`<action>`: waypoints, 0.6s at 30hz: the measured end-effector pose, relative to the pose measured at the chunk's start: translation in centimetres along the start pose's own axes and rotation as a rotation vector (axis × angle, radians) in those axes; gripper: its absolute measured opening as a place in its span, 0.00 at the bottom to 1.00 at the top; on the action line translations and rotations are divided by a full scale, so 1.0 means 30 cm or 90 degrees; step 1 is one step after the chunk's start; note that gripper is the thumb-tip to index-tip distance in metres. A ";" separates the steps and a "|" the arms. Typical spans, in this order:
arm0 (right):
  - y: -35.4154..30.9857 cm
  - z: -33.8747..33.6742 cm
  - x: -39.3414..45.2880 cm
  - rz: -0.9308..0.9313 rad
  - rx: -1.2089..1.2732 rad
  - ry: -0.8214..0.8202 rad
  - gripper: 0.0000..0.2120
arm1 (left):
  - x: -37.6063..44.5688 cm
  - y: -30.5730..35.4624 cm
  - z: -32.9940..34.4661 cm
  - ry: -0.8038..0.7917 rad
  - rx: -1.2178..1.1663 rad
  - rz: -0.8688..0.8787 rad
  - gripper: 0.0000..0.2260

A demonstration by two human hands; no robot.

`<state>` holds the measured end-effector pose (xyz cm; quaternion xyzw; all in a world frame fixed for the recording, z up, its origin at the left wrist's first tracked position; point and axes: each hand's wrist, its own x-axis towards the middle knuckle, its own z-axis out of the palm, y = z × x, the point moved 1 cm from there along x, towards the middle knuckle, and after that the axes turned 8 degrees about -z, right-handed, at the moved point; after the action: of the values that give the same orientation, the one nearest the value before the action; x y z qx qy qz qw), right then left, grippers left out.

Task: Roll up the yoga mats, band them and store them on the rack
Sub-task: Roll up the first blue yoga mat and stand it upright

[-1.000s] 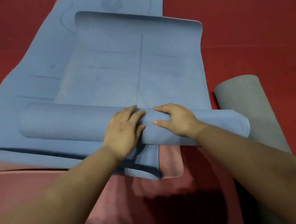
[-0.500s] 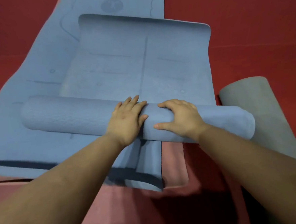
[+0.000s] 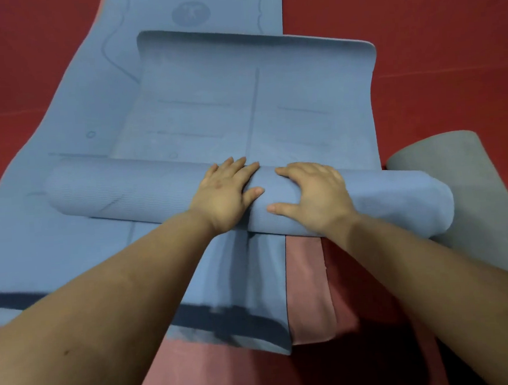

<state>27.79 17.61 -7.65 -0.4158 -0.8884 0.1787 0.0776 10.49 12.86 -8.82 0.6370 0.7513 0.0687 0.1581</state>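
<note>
A blue yoga mat is partly rolled: its thick roll (image 3: 120,189) lies across the middle of the view, and the flat remainder (image 3: 256,108) stretches away from me to a curled far edge. My left hand (image 3: 225,191) and my right hand (image 3: 313,194) press palm-down side by side on top of the roll, fingers spread over its far side. A second blue mat (image 3: 54,236) lies flat underneath, extending left and toward the top of the view.
A pink mat (image 3: 307,284) lies under the blue ones near me. A grey mat (image 3: 472,195) sits at the right, touching the roll's right end. Red floor (image 3: 445,28) surrounds everything. No rack or band is in view.
Both hands have pushed the roll away from me along the mat. The roll has grown thicker and the flat part beyond it has grown shorter.
</note>
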 end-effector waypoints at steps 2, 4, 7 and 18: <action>0.015 -0.043 0.070 0.032 0.049 -0.063 0.33 | -0.026 -0.016 0.000 0.106 0.007 0.018 0.25; 0.036 -0.076 0.127 0.087 0.130 -0.133 0.34 | -0.070 -0.036 0.028 0.149 0.022 0.046 0.25; 0.043 -0.066 0.131 0.091 0.100 -0.078 0.32 | -0.057 -0.055 0.044 0.108 0.022 0.050 0.27; 0.072 -0.077 0.137 -0.003 -0.016 -0.071 0.38 | 0.156 -0.035 -0.088 -0.118 0.043 0.018 0.48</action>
<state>27.35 22.62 -6.39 -0.4042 -0.8943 0.1904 0.0228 8.01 17.51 -7.36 0.6562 0.7263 -0.0134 0.2042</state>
